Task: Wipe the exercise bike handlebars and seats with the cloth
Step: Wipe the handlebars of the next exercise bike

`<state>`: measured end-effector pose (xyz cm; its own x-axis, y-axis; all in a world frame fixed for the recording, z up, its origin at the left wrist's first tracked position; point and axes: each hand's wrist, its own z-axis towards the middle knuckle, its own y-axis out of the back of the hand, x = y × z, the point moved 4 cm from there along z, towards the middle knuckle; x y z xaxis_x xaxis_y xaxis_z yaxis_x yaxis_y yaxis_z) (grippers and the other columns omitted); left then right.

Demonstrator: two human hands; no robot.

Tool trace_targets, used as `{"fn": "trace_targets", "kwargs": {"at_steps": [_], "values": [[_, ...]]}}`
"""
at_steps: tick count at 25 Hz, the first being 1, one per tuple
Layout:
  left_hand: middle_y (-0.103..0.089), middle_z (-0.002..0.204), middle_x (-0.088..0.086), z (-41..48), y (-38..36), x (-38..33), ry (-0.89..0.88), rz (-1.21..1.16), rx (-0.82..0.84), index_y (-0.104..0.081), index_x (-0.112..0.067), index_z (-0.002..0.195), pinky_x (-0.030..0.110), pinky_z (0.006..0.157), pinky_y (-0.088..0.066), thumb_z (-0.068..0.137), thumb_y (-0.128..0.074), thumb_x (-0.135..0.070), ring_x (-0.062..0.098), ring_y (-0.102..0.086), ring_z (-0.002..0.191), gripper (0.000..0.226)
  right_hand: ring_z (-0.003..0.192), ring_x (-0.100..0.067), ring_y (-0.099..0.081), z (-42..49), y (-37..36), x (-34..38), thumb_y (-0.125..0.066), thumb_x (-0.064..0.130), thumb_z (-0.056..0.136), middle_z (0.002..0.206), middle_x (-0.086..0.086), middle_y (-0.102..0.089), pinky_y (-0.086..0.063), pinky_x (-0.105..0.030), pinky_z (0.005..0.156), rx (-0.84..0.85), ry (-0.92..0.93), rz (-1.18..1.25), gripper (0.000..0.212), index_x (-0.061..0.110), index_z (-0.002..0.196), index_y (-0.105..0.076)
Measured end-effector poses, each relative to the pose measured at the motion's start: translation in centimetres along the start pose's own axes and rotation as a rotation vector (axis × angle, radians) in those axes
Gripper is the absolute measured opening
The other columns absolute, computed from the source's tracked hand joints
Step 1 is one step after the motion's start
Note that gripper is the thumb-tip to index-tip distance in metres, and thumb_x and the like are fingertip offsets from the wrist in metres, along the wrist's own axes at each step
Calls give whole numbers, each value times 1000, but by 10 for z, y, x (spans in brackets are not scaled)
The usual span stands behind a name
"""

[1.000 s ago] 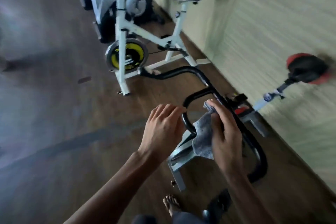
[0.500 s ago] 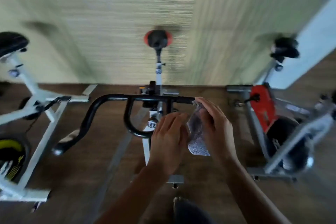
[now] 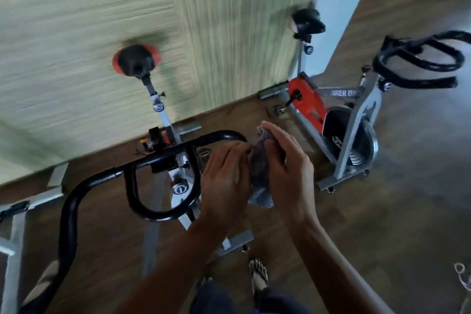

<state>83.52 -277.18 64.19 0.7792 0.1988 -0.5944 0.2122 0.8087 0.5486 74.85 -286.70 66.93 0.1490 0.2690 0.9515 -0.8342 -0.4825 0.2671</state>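
A grey cloth [image 3: 260, 176] hangs between my two hands, over the right part of the black handlebar [image 3: 163, 214] of the bike in front of me. My right hand [image 3: 285, 168] grips the cloth from the right, fingers curled over its top. My left hand [image 3: 224, 181] pinches the cloth's left edge with its fingertips. The right end of the handlebar is hidden behind my hands. The bike's black and red seat [image 3: 136, 61] stands further off, near the wall.
A second bike with a red and silver frame [image 3: 341, 120] stands to the right, with a black seat [image 3: 307, 23] and black handlebars [image 3: 418, 58]. A white bike frame [image 3: 12, 237] is at the left edge. A striped wall [image 3: 102, 33] runs behind. My sandalled foot [image 3: 258, 270] is on the wooden floor.
The view has swung from the left-hand white bike to face the middle bike and then a little right. Both hands stay on the cloth at the handlebar's right part.
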Motion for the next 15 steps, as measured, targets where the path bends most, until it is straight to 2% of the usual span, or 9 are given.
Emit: {"fn": "trace_targets", "kwargs": {"at_steps": [4,8,9,10,12,15], "values": [[-67,106,8,14,3,35,-28,-103,96,-68,-3,107,38,91,-53,98,-51,-7,24,-64,101,20,120,7,-56,-19,-17,4,-55,12,102,127,12,-66,-44,-12,100,-157,-23,-46,31,21,128,-68],[-68,107,7,11,2,69,-76,-113,297,-69,-6,108,14,100,-39,93,-47,-8,17,-60,103,27,120,3,-57,-54,-33,12,-58,15,100,126,11,-67,-43,-13,101,-364,-45,-208,29,20,126,-69],[-68,108,6,10,0,77,-70,-139,339,-70,-7,108,15,99,-40,91,-49,-6,16,-59,104,27,119,2,-58,-60,-37,12,-59,16,100,125,10,-67,-44,-13,101,-401,-32,-272,28,19,126,-69],[-68,108,5,9,-2,82,-79,-175,367,-69,-8,109,21,97,-43,91,-50,-5,15,-58,104,27,119,-1,-60,-64,-41,10,-60,19,99,125,8,-68,-45,-17,102,-439,-21,-338,28,17,125,-70],[-67,109,7,4,1,82,-138,-258,351,-67,-7,112,31,93,-47,94,-49,-4,16,-59,103,25,116,-10,-63,-58,-50,0,-64,21,99,124,5,-69,-50,-29,101,-473,-21,-476,26,16,123,-71],[-64,115,7,-16,9,58,-168,-483,375,-61,-6,117,32,94,-48,99,-47,-3,14,-58,109,23,108,-17,-63,-48,-53,-23,-68,22,95,118,3,-71,-48,-36,97,-483,-85,-632,23,19,117,-74]]}}
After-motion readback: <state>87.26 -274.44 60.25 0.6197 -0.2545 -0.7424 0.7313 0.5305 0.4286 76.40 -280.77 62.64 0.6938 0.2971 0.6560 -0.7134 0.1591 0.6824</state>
